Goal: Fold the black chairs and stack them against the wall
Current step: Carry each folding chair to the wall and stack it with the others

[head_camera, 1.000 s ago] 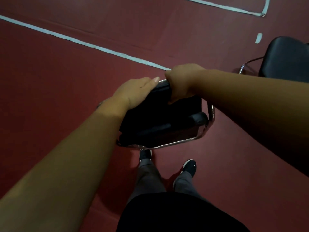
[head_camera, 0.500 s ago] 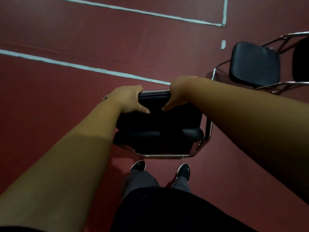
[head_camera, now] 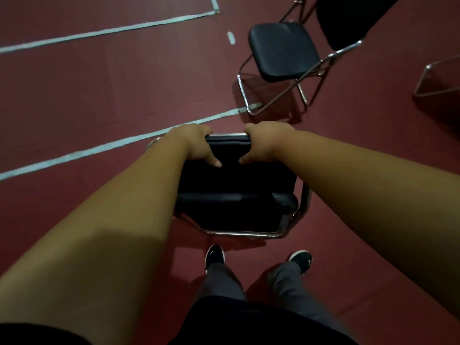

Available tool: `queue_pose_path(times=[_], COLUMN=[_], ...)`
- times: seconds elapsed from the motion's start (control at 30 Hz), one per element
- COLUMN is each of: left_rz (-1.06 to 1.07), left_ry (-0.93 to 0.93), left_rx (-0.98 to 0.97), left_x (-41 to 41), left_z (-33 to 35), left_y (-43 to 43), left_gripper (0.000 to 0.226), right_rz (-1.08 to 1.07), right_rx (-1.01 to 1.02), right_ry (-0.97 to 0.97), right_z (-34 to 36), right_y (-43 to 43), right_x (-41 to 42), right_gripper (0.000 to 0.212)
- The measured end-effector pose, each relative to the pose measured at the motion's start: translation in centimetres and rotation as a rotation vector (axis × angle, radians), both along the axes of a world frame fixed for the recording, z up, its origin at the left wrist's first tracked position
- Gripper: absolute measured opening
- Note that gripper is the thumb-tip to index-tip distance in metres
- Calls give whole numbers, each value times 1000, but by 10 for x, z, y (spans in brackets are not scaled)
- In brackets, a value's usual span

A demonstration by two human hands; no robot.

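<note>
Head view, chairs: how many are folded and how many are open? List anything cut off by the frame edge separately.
folded black chair, gripped at its top edge by the left hand and the right hand: 1
open black chair: 1
chrome frame cut off at the right edge, state unclear: 1
Total: 3

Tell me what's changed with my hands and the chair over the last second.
The left hand, which lay flat on the folded chair, has curled round its top edge. The open chair ahead has come further into view as the camera turned. Unchanged: the right hand grips the top edge, and the chair is still folded.
</note>
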State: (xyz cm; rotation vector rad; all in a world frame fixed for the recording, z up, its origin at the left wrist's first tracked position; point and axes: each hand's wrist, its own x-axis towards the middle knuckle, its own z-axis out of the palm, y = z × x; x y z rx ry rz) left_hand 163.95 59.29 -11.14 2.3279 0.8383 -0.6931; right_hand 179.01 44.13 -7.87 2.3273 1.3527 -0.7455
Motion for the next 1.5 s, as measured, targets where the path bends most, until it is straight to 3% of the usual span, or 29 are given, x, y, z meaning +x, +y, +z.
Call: queue_pose_path(times=[0.37,0.77,0.97,1.2,1.5], left_rz=[-517,-1184,-1506,-1776,-2061], left_ry=[6,-173,-149,-243,-411], left_rx=[137,361,406,437,336], left_x=[124,164,154,117,41], left_z=[13,27,29,28,49], left_y=[-143,-493,-672,-852,-1076], left_gripper=[71,61,70,71,73], right_rz=[-498,-1088,-1367,-1628,-1899], right_rx=[113,317,385,447,364], right_ry=[42,218,214,157,-70], right_z=[-9,-26,-47,-49,-22], right_y=[-202,-560,-702,-847,-1024], right_x=[32,-45,-123,-195,-309], right_gripper=[69,67,73,63,66])
